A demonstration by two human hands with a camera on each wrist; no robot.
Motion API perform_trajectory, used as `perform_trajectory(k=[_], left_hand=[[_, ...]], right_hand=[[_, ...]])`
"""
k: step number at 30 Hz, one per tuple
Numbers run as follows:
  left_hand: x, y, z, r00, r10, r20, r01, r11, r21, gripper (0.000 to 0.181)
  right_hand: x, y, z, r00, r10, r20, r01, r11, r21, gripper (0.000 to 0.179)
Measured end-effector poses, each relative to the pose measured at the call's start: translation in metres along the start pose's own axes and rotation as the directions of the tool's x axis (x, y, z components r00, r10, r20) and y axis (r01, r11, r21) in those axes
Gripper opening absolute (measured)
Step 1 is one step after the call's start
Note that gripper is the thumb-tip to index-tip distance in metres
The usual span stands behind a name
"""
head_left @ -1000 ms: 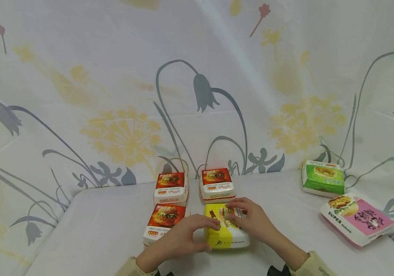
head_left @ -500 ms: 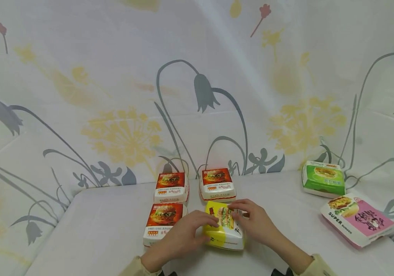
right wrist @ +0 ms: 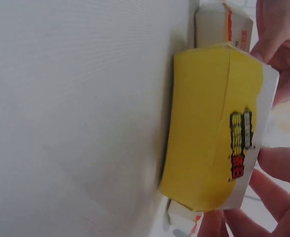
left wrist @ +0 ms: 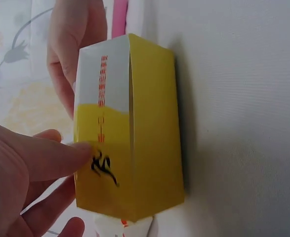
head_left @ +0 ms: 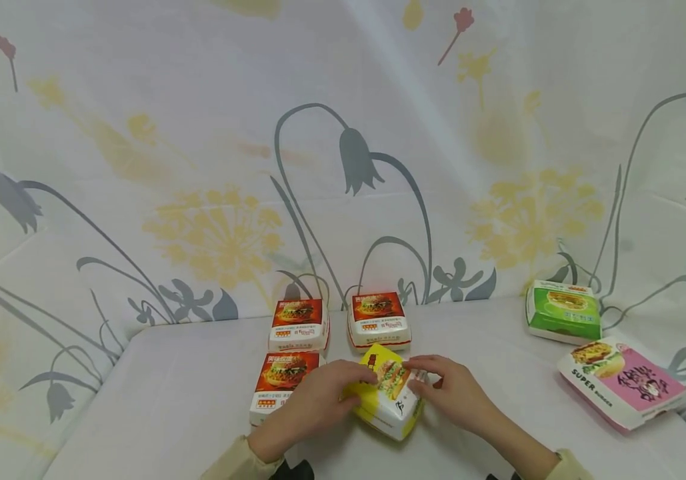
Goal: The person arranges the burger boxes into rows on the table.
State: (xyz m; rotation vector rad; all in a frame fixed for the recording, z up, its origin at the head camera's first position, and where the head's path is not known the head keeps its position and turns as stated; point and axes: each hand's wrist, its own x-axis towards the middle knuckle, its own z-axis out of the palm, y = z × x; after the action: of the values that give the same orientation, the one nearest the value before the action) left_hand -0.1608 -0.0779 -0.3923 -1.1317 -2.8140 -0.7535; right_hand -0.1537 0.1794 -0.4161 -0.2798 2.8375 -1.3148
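Observation:
A yellow and white burger box [head_left: 399, 403], printed with a burger, sits turned at an angle on the white table in the head view. My left hand [head_left: 317, 400] grips its left side, and in the left wrist view the thumb [left wrist: 61, 160] presses on the face with the black running figure. Around the right corner, my right hand [head_left: 459, 397] holds the box between thumb and fingers. The right wrist view has the box's plain yellow side low by the table, with the right-hand fingers [right wrist: 273, 197] at its upper edge.
Two red and white burger boxes stand behind, one at left [head_left: 297, 327] and one at right [head_left: 379, 321]. A third red box [head_left: 283, 380], partly covered by my left hand, lies at left. Toward the right edge are a green box [head_left: 565, 312] and a pink Super Burger box [head_left: 621, 381].
The yellow box has turned clockwise from nearly square to clearly slanted. My left hand has shifted slightly up and right with it; the right hand has lowered a little. The other boxes stay put.

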Motion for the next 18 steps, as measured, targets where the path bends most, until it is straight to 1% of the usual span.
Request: perform_trajectory(k=[2, 5, 9, 13, 18], left_hand=[[0.001, 0.001, 0.000, 1.000, -0.014, 0.007, 0.014, 1.000, 0.006, 0.035], [0.002, 0.002, 0.000, 0.999, -0.045, 0.023, 0.045, 0.999, -0.009, 0.038], [0.003, 0.004, 0.000, 0.996, -0.076, 0.047, 0.078, 0.996, -0.044, 0.050], [0.005, 0.008, 0.002, 0.994, -0.087, 0.068, 0.090, 0.995, -0.052, 0.060], [0.006, 0.011, 0.005, 0.993, -0.092, 0.081, 0.095, 0.995, -0.034, 0.063]], right_hand=[[-0.002, 0.000, -0.002, 1.000, 0.000, 0.019, 0.000, 1.000, 0.006, 0.030], [-0.005, 0.000, -0.002, 0.999, 0.008, 0.033, -0.008, 1.000, 0.015, 0.032], [-0.008, 0.001, -0.002, 1.000, 0.008, 0.030, -0.008, 1.000, 0.023, 0.033], [-0.011, 0.001, -0.001, 1.000, -0.004, 0.015, 0.003, 1.000, 0.008, 0.033], [-0.015, -0.001, -0.001, 1.000, -0.023, -0.003, 0.022, 0.999, -0.038, 0.033]])
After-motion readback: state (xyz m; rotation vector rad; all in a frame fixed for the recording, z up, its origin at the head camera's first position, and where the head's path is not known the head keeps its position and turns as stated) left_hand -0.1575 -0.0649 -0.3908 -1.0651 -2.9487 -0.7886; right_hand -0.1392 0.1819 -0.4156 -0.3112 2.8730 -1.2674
